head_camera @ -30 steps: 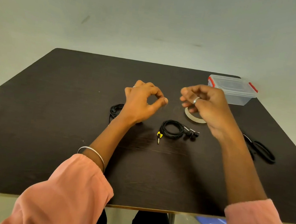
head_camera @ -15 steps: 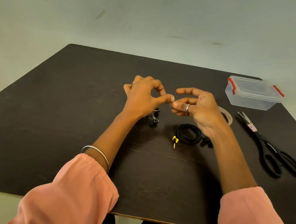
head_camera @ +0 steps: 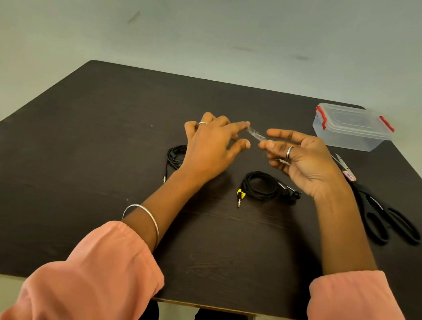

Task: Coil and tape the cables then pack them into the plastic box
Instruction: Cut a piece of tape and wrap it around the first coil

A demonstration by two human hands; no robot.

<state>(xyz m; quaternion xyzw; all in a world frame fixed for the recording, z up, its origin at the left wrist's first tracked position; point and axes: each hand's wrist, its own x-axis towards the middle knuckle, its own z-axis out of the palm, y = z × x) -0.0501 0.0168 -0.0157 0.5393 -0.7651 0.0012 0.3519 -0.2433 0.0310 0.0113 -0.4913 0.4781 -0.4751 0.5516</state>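
A short strip of clear tape stretches between my two hands above the table. One end sticks to the index fingertip of my left hand, whose thumb is spread apart below it. My right hand pinches the other end. A coiled black cable with a yellow plug lies on the table under my right hand. A second black cable lies to the left, partly hidden by my left hand. The clear plastic box with red clips stands lidded at the far right.
Black scissors lie on the dark table right of my right wrist, blades pointing toward the box. The table's front edge runs just above my sleeves. A pale wall rises behind the table.
My left thumb and index have parted from their pinch and the fingers straightened. The tape strip now shows stretched between the hands. The tape roll is now hidden behind my right hand.
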